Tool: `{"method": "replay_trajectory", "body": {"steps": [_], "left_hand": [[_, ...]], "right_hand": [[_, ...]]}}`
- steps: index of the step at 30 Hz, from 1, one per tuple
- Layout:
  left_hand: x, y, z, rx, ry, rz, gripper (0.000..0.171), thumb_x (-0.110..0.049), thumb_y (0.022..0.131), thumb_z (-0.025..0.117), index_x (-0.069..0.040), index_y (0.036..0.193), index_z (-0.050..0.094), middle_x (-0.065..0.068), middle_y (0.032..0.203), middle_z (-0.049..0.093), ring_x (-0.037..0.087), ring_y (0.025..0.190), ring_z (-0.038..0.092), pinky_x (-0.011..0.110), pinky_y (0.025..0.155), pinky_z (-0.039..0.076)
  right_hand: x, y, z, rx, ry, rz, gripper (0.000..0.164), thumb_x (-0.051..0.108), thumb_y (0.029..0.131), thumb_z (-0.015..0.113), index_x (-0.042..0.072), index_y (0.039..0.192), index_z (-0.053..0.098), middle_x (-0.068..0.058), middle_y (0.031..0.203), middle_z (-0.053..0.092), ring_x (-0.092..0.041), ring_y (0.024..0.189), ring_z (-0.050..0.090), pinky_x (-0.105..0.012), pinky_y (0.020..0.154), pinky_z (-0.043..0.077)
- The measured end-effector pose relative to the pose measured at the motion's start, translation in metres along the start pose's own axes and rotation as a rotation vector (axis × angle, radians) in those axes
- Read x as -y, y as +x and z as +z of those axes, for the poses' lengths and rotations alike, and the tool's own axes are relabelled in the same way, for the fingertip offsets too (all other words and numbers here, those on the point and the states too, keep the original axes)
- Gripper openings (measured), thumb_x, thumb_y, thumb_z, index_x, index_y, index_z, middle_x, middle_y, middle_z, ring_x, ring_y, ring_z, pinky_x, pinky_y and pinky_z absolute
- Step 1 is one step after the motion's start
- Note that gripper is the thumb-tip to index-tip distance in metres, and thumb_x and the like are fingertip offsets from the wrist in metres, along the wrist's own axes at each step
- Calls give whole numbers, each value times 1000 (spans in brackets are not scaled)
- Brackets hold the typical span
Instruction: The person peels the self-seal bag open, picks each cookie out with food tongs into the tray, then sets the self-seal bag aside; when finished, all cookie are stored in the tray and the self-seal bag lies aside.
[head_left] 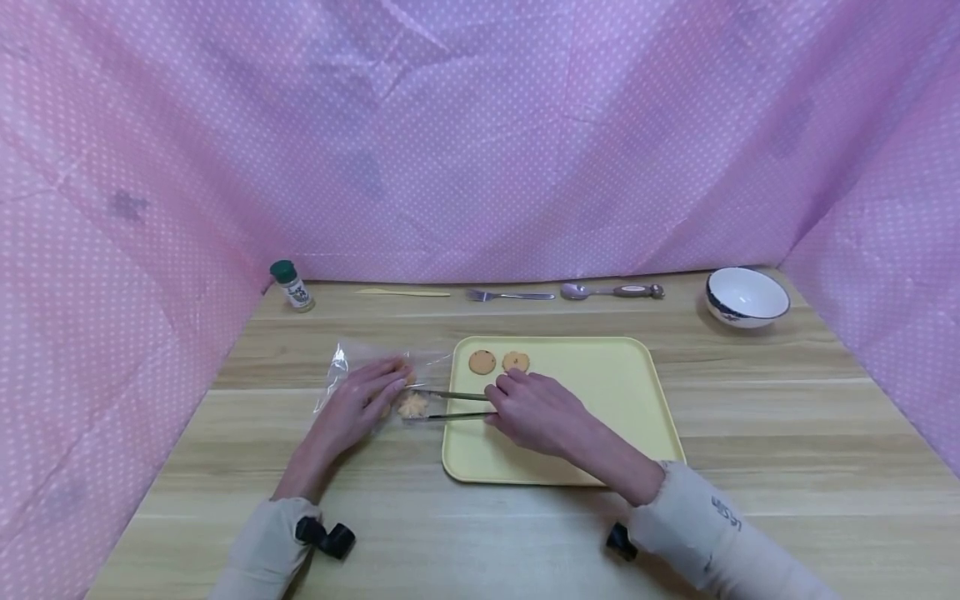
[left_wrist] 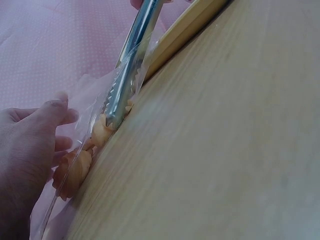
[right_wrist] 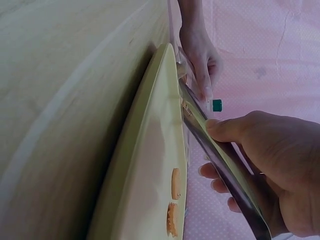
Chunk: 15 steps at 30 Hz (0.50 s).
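Observation:
My left hand (head_left: 362, 407) holds a clear plastic bag (head_left: 429, 360) lying left of the yellow tray; its thumb and fingers are at the film. Several cookies are in the bag, among them a flower-shaped cookie (head_left: 412, 406) and another cookie (left_wrist: 73, 172) close to the left fingers, partly hidden by them in the head view. With my right hand (head_left: 536, 412) I grip metal tongs (left_wrist: 131, 65) over the tray. Their toothed tips reach into the bag, one on either side of the flower-shaped cookie.
On the yellow tray (head_left: 592, 392) lie a round cookie (head_left: 482, 362) and a scalloped cookie (head_left: 516, 361). Along the back stand a green-capped shaker (head_left: 292, 287) and a white bowl (head_left: 747, 296). Between them lie a yellow knife (head_left: 403, 292), a fork (head_left: 513, 296) and a spoon (head_left: 611, 292).

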<state>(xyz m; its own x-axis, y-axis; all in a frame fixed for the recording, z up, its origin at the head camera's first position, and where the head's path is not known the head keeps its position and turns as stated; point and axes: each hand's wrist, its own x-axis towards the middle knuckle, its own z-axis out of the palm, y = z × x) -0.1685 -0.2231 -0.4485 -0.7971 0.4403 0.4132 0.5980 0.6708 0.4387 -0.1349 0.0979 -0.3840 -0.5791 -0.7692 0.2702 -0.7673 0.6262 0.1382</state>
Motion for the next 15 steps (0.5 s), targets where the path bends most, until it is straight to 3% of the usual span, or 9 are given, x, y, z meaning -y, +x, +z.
{"method": "replay_trajectory", "body": {"steps": [15], "left_hand": [[-1, 0, 0, 8, -5, -19, 30, -17, 106, 62, -7, 133, 70, 16, 146, 59, 39, 136, 52, 60, 114, 38]], "right_hand": [[-1, -4, 3, -42, 9, 6, 25, 31, 94, 78, 10, 89, 67, -2, 80, 62, -18, 74, 57, -28, 61, 53]]}}
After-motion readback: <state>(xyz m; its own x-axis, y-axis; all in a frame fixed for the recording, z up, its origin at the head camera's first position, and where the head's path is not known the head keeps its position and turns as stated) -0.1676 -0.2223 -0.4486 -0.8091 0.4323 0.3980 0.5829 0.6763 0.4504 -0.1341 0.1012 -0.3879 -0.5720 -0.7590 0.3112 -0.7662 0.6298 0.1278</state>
